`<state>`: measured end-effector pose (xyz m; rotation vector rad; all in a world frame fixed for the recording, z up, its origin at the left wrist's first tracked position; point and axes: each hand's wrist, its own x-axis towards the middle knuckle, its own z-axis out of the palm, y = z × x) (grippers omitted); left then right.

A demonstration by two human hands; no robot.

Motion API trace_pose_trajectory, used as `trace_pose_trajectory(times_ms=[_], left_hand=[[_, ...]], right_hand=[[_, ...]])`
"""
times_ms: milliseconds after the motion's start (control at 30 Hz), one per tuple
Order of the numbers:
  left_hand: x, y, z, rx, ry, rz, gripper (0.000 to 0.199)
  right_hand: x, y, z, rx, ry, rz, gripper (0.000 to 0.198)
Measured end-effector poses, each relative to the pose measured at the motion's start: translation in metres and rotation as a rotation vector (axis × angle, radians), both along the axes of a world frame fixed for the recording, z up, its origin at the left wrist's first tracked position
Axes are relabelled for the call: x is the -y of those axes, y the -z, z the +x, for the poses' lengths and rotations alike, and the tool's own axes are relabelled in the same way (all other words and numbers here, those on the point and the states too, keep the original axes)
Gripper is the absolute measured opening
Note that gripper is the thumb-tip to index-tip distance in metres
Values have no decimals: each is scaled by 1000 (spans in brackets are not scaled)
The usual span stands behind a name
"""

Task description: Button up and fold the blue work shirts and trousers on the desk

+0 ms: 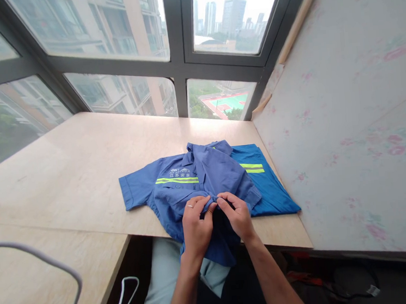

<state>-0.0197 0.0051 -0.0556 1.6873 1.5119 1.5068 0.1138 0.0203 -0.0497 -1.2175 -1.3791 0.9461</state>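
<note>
A blue short-sleeved work shirt (178,196) with a yellow-green reflective stripe and white lettering lies rumpled on the wooden table, its lower part hanging over the front edge. My left hand (197,220), a ring on one finger, pinches the shirt's front edge. Close against it, my right hand (236,215) pinches the same edge, the fingertips of both hands nearly meeting. Whether a button sits between the fingers is too small to tell. Under the shirt's right side lies a folded brighter blue garment (267,189) with a similar stripe.
The pale wooden table (84,166) runs up to the window frame (182,97). A flower-patterned wall (349,136) borders it on the right. A grey-white cable (50,260) arches over the left part, and another white cable (121,294) hangs in the gap below.
</note>
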Motion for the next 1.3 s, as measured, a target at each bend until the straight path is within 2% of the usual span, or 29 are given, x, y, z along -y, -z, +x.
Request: trace_pose_trajectory(times_ms=[233,400,600,733,833,900,933,1000,1100,1133,1200,1300], left_hand=[[2,3,7,283,-3,-20,14],[2,2,6,369,27,-46,14],[0,-4,11,341,77,-66,15],[5,-15,26,331,267,-45,17],[12,-18,32,377,358,-56,21],[14,-12,26,466,298,-91,24],[13,-7,20,539,224,-106,26],[9,7,5,724,-16,-117,24],[1,27,-16,912,-386,-121,17],[0,30,-21,912,-445,-125,15],[0,31,-27,801,-465,-128,17],[8,15,-29,415,-385,-69,34]], right_hand=[[1,2,5,-89,-86,-63,19],[-2,5,6,-177,-147,-150,18],[3,4,7,-145,-3,-114,19],[1,8,9,-71,174,-82,20],[-4,14,13,-140,248,-84,22],[-8,17,19,-330,334,-60,22],[-9,17,23,-445,371,-43,22],[-10,17,32,-640,392,-17,21],[-8,13,39,-737,321,-33,20],[-5,12,39,-746,300,-46,19],[-1,8,39,-753,278,-59,18],[5,3,39,-758,267,-48,17]])
